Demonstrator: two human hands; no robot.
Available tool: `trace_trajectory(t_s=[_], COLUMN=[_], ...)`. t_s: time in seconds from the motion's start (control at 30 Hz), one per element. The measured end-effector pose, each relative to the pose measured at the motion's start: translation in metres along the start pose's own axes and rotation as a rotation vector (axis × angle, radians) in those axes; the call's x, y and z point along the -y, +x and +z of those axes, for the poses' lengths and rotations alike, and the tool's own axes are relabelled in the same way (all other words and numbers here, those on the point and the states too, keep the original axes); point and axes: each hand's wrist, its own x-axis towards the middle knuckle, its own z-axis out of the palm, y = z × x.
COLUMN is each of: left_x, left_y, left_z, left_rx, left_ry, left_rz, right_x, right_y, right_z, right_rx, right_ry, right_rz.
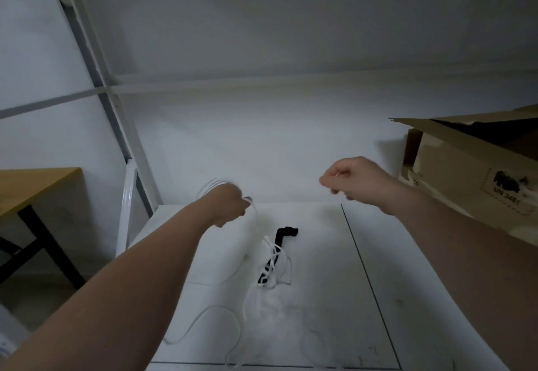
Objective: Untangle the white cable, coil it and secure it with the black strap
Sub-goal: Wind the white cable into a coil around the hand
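Above the counter (320,254), left hand (230,200) at ten o'clock grips white cable (273,250) loops, and right hand (349,178) at two pinches a strand. Coiling, I'd say; next, tease the slack off the black strap (283,232), centre.

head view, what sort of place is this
Probably a storeroom or workshop corner: a white metal rack frame, an opened cardboard shipping box marked UN 3481, and a wood-topped table at the left.

Left of my left hand (230,200) stand a white metal frame (96,53) and a wooden desk (35,184); right of my right hand (350,177), a cardboard box (454,172); beyond, a white wall (291,21).
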Motion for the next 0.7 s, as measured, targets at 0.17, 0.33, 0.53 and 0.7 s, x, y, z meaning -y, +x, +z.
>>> trace_trajectory(t_s=[0.17,0.33,0.53,0.7], left_x=[-0.033,-0.051,-0.031,-0.012], left_y=[-0.010,-0.018,-0.011,-0.009], left_z=[0.000,-0.014,-0.027,-0.019], left_rx=[-0.028,-0.013,-0.213,-0.151], left_ry=[-0.299,-0.471,-0.310,-0.366], left_rz=[0.067,0.084,0.019,-0.111], right_x=[0.014,0.012,0.007,0.010], right_y=[-0.007,-0.009,-0.009,-0.008], right_z=[0.046,0.065,0.045,0.029], right_rx=[0.242,0.300,0.195,0.089], right_ry=[0.009,-0.132,0.049,0.395], right_rz=[-0.057,-0.108,-0.033,0.039])
